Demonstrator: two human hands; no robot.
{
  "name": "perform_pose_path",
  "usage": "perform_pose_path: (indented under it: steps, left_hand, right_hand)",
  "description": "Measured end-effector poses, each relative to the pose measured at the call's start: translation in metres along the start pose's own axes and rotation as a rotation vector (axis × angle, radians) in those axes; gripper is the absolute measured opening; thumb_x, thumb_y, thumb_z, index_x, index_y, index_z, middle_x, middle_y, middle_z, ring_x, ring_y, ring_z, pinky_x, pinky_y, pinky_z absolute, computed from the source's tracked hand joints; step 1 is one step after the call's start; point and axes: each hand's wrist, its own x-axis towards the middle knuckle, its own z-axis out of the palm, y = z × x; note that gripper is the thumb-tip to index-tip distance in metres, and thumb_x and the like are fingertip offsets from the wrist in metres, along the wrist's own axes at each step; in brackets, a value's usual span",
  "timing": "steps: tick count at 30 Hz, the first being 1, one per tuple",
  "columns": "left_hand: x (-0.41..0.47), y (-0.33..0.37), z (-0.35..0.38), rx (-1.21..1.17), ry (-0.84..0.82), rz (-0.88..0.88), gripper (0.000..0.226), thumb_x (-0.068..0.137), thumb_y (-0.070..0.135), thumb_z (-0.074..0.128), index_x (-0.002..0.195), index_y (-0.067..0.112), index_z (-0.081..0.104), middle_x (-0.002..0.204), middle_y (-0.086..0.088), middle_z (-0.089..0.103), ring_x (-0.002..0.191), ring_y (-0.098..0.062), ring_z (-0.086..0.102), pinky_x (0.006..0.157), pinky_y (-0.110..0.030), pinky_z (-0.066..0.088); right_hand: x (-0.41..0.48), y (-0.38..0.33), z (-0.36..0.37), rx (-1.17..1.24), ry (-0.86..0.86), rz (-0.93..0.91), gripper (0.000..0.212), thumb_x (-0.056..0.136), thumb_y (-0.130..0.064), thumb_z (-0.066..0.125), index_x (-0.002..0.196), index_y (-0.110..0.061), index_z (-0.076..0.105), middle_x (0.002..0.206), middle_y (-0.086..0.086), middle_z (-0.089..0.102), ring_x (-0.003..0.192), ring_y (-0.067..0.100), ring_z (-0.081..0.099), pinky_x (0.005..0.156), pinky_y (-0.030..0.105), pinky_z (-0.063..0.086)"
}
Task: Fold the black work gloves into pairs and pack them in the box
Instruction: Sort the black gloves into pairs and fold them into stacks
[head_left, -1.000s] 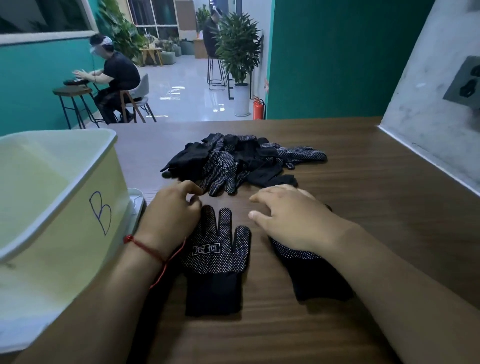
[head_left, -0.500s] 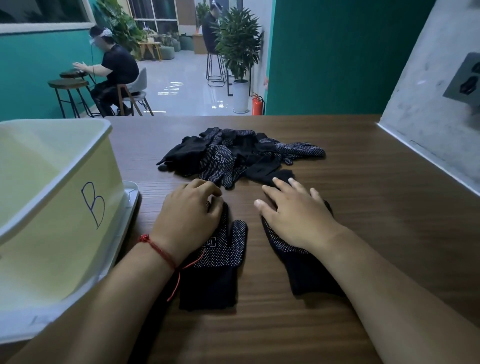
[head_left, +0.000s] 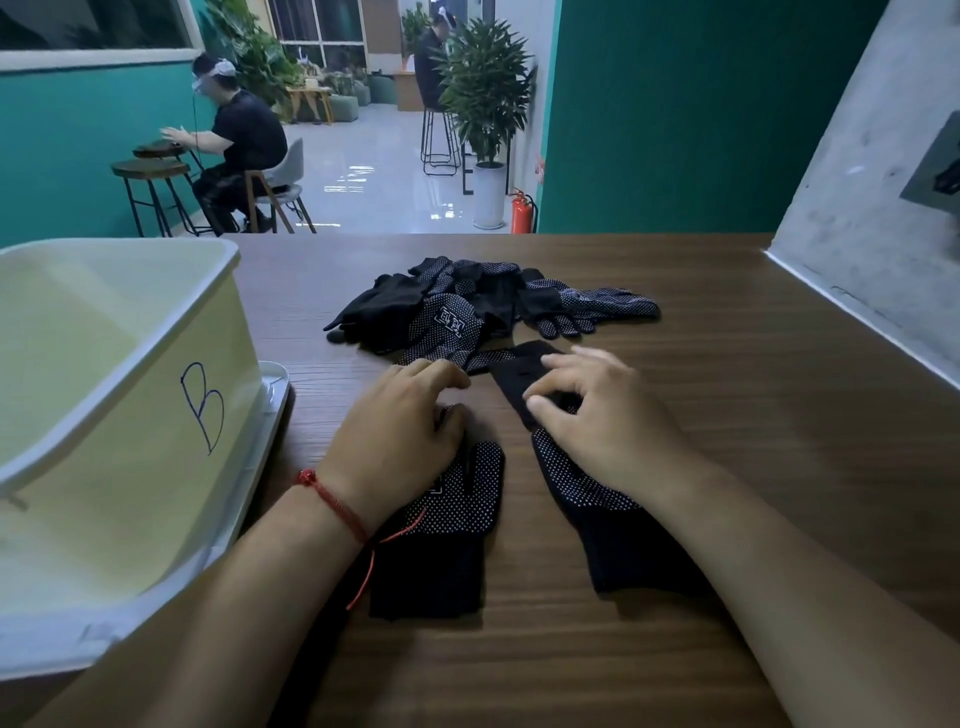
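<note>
Your left hand (head_left: 400, 431): lies on the left glove (head_left: 441, 525), fingers bent; its grip cannot be told.
Your right hand (head_left: 597, 421): grip pinches the right glove (head_left: 597, 499) at its folded-back fingers.
Both gloves: flat on the tabletop (head_left: 727, 389), before the glove pile (head_left: 467, 306).
The box (head_left: 130, 415): at your left.

There's a big "B" hand-drawn in dark pen on the side wall of the pale yellow box (head_left: 130, 415), which stands at the left of the bench (head_left: 727, 415). A glove on the heap (head_left: 447, 332) carries a white printed mark, two framed characters I can't make out. The same sort of mark peeks out on the near glove (head_left: 457, 514), half covered by the left hand (head_left: 400, 441).
</note>
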Motion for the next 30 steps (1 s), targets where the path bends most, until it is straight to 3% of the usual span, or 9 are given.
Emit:
perform_pose_path:
  steps: [5, 9, 12, 14, 20, 25, 30]
  left_hand:
    - [0.001, -0.002, -0.001, -0.01, -0.068, -0.032, 0.028, 0.091, 0.043, 0.05, 0.105, 0.032, 0.07, 0.11, 0.013, 0.066, 0.109, -0.018, 0.059, 0.097, -0.044, 0.051]
    - [0.001, -0.001, 0.0, 0.013, -0.126, -0.006, 0.032, 0.09, 0.045, 0.047, 0.104, 0.033, 0.072, 0.107, 0.013, 0.067, 0.106, -0.019, 0.06, 0.099, -0.043, 0.049]
    - [0.001, -0.001, -0.001, 0.019, -0.128, -0.008, 0.032, 0.09, 0.046, 0.046, 0.104, 0.033, 0.072, 0.108, 0.014, 0.067, 0.105, -0.019, 0.059, 0.097, -0.043, 0.05]
    - [0.001, 0.0, -0.001, 0.028, -0.138, -0.005, 0.032, 0.09, 0.046, 0.046, 0.105, 0.032, 0.071, 0.109, 0.013, 0.067, 0.106, -0.02, 0.059, 0.097, -0.043, 0.05]
    - [0.0, 0.002, 0.0, 0.025, -0.125, 0.009, 0.025, 0.096, 0.042, 0.055, 0.11, 0.031, 0.072, 0.116, 0.011, 0.068, 0.112, -0.02, 0.058, 0.1, -0.043, 0.049]
    - [-0.001, 0.008, 0.0, 0.011, -0.103, 0.031, 0.042, 0.091, 0.053, 0.041, 0.108, 0.032, 0.073, 0.115, 0.014, 0.068, 0.112, -0.019, 0.06, 0.1, -0.044, 0.05]
    - [-0.002, 0.009, 0.003, 0.025, -0.108, 0.046, 0.038, 0.091, 0.05, 0.043, 0.104, 0.032, 0.074, 0.112, 0.014, 0.068, 0.107, -0.019, 0.059, 0.098, -0.044, 0.049]
  right_hand:
    - [-0.006, -0.005, 0.0, -0.139, -0.161, -0.058, 0.026, 0.097, -0.049, 0.068, 0.121, -0.043, 0.075, 0.135, -0.022, 0.069, 0.147, 0.014, 0.045, 0.126, 0.047, 0.027]
    - [-0.006, -0.004, 0.001, -0.203, -0.106, -0.093, 0.027, 0.097, -0.034, 0.067, 0.122, -0.038, 0.078, 0.135, -0.019, 0.071, 0.132, 0.01, 0.059, 0.122, 0.043, 0.034]
    - [-0.005, -0.006, 0.0, -0.164, -0.032, -0.037, 0.025, 0.097, -0.025, 0.069, 0.115, -0.036, 0.082, 0.114, -0.014, 0.08, 0.1, 0.007, 0.068, 0.1, 0.03, 0.048]
    - [-0.003, -0.005, -0.002, -0.108, 0.043, -0.015, 0.023, 0.096, -0.02, 0.071, 0.11, -0.035, 0.083, 0.098, -0.015, 0.081, 0.077, 0.003, 0.063, 0.085, 0.026, 0.049]
    - [0.0, -0.002, 0.0, -0.058, 0.101, -0.045, 0.023, 0.096, -0.019, 0.07, 0.112, -0.033, 0.08, 0.092, -0.019, 0.077, 0.102, 0.017, 0.063, 0.095, 0.036, 0.052]
    - [-0.001, 0.0, -0.004, -0.257, 0.025, -0.055, 0.022, 0.091, -0.034, 0.067, 0.113, -0.033, 0.075, 0.12, -0.017, 0.07, 0.121, 0.016, 0.055, 0.111, 0.039, 0.037]
    - [0.0, 0.007, 0.0, -0.288, -0.017, -0.002, 0.011, 0.093, -0.039, 0.066, 0.095, -0.036, 0.076, 0.114, -0.02, 0.071, 0.119, 0.014, 0.055, 0.108, 0.04, 0.037]
